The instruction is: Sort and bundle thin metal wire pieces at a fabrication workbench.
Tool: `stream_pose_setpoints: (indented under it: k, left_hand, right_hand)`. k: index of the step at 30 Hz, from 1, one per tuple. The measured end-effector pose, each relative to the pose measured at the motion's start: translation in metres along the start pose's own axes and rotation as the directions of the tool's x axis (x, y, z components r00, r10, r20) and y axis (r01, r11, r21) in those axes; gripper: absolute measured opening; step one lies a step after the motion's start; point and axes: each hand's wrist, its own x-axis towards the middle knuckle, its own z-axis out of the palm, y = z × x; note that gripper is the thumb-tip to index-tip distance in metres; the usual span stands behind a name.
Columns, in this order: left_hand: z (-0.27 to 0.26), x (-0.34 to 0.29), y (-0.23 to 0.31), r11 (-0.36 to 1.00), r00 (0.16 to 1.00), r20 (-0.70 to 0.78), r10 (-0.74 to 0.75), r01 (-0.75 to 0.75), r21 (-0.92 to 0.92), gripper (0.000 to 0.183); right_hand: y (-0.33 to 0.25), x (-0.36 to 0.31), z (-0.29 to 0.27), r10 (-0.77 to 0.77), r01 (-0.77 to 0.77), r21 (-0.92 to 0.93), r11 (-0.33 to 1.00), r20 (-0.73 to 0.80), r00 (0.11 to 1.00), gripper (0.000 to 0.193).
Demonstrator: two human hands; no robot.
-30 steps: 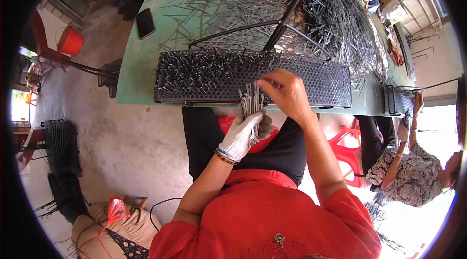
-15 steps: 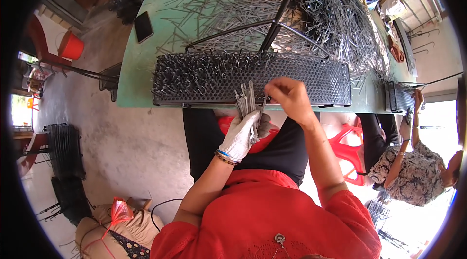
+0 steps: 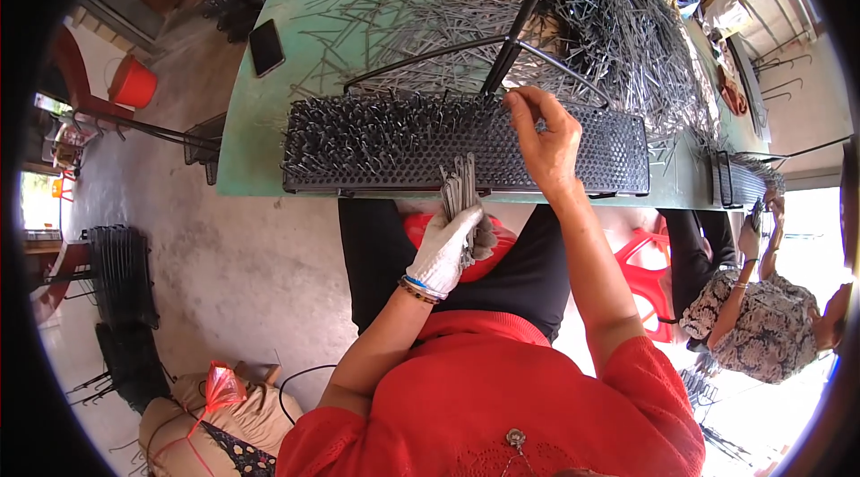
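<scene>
Head view: gloved left hand grips a bundle of thin metal pins; stiff, light, slippery, best pinched mid-shaft; bare right hand pinches one pin over the perforated tray

This is a small, informal workshop for hand assembly, set on a bare concrete floor that opens to daylight at the side. A worn green counter carries a great heap of thin metal pins and a long black perforated tray bristling with pins stood upright. Stacked black wire racks wait on the floor, red plastic stools serve as seats, and a second person sits working nearby.
</scene>
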Motion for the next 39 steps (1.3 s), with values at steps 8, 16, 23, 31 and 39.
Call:
stream_pose_setpoints:
  k: [8, 16, 23, 31, 39]
  left_hand:
    - [0.000, -0.003, 0.005, 0.999, 0.998, 0.053, -0.032, 0.034, -0.040, 0.022]
    - [0.003, -0.007, 0.011, 0.992, 0.991, 0.043, -0.124, 0.123, 0.017, 0.019]
    - [-0.003, -0.001, 0.003, 0.997, 0.998, 0.009, -0.056, 0.055, 0.046, 0.015]
    - [0.001, -0.003, 0.003, 0.999, 0.999, 0.005, -0.049, 0.049, -0.003, 0.016]
    - [0.000, 0.001, 0.004, 0.997, 0.998, 0.012, -0.061, 0.060, 0.053, 0.016]
  right_hand:
    - [0.007, -0.006, 0.007, -0.215, 0.218, -0.098, 0.971, 0.048, 0.976, 0.009]
    - [0.002, -0.005, 0.007, -0.194, 0.199, -0.094, 0.976, 0.058, 0.979, 0.010]
    - [0.000, -0.006, 0.008, -0.183, 0.185, -0.127, 0.975, 0.027, 0.983, 0.010]
    - [0.003, -0.005, 0.009, -0.154, 0.157, -0.147, 0.977, 0.029, 0.988, 0.012]
    - [0.005, -0.007, 0.009, -0.180, 0.182, -0.111, 0.977, 0.025, 0.983, 0.011]
